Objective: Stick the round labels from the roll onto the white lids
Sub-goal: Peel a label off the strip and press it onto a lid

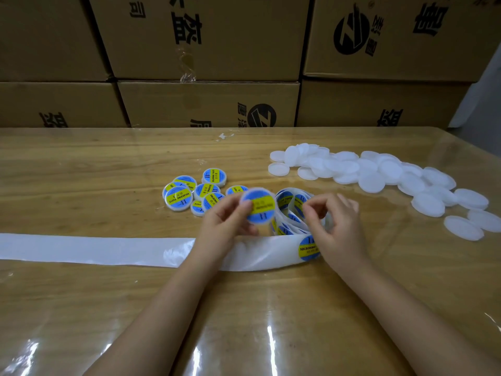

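Left hand (pixel 225 226) grips a labelled lid (pixel 257 206) just left of the label roll (pixel 291 213). Right hand (pixel 333 226) curls in front of the roll, grip unclear. Finished lids (pixel 189 194) lie left of the roll, white lids (pixel 379 172) to its right.

Wooden table (pixel 67 164) lying under a glossy clear plastic sheet (pixel 271 337) catching glare along the near edge, brown cardboard boxes (pixel 208 104) with black printed characters and round logos standing stacked along the far side, small white scrap (pixel 225 136) sitting by the far table edge, pale wall (pixel 482 99) showing far right.
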